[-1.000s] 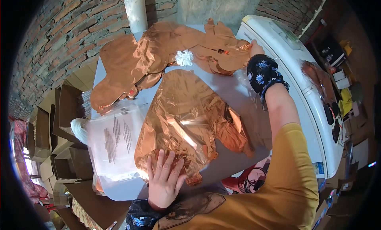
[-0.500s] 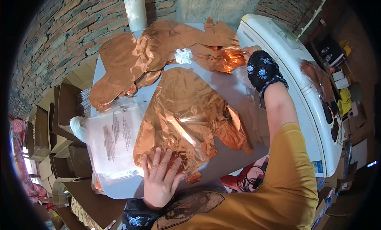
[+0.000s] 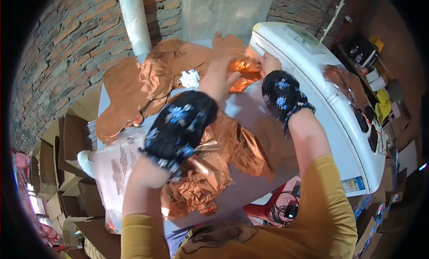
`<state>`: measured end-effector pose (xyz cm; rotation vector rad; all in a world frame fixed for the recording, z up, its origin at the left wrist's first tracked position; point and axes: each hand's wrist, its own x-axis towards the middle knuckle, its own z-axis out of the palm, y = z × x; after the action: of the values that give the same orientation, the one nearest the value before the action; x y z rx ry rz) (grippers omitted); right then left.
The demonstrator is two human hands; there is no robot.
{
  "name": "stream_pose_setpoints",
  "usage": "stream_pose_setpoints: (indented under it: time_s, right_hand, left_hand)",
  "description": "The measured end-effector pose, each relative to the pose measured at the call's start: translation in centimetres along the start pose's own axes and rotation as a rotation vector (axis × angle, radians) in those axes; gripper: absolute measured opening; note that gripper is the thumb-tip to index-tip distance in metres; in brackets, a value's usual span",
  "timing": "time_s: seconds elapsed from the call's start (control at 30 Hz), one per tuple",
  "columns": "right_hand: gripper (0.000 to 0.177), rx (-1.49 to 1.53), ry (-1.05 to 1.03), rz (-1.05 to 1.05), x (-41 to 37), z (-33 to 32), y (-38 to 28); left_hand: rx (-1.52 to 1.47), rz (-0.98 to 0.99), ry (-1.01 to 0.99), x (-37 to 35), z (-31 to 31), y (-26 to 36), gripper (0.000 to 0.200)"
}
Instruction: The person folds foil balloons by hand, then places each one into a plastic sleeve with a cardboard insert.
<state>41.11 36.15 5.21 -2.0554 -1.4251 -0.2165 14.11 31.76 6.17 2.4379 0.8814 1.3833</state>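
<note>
Both my hands reach to the far side of the table, into a pile of flat copper foil balloons (image 3: 134, 85). My left hand (image 3: 217, 78) and my right hand (image 3: 269, 61) meet at one crumpled, shiny foil piece (image 3: 243, 71) and grip it between them. A large copper foil balloon (image 3: 223, 147) lies flat on the table under my left forearm. A small white tuft (image 3: 190, 78) rests on the pile, just left of my left hand.
A stack of clear printed plastic bags (image 3: 116, 165) lies at the table's left edge. A white appliance (image 3: 321, 80) stands along the right. Open cardboard boxes (image 3: 67, 143) sit on the floor at left, a brick wall and white pipe (image 3: 132, 20) behind.
My left hand left the near edge of the large foil balloon and reached forward to the far pile, joining my right hand on the crumpled piece. The camera view shifted slightly.
</note>
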Motion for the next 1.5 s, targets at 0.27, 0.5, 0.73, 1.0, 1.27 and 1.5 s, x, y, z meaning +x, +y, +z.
stream_pose_setpoints:
  time_s: [0.27, 0.5, 0.73, 1.0, 1.27, 1.5]
  right_hand:
    - [0.044, 0.062, -0.089, -0.143, -3.4, -2.2, -2.1]
    - [0.045, 0.3, -0.069, -0.059, -1.9, 0.8, 0.1]
    - [0.036, -0.054, -0.166, -0.055, -2.9, -2.3, -1.3]
    - [0.03, -0.079, -0.228, 0.296, 0.2, 1.7, -0.9]
    - [0.036, -0.163, -0.339, 0.283, 0.5, 2.0, -1.8]
    - [0.033, -0.327, -0.247, -0.091, 2.0, 5.2, -0.5]
  left_hand:
    - [-0.077, -0.38, -0.34, 4.3, 4.9, 1.9, 0.052]
    - [0.081, -0.582, -0.14, 3.3, 8.8, -1.2, 0.042]
    - [0.109, -0.368, 0.429, 7.2, -2.3, -13.1, 0.029]
    - [0.049, -0.076, 0.395, 5.5, -30.9, -3.7, 0.03]
    - [1.619, 0.343, 0.073, -6.7, -39.9, 12.7, 0.046]
    - [1.796, -0.127, 0.084, -6.4, -36.7, 13.8, 0.024]
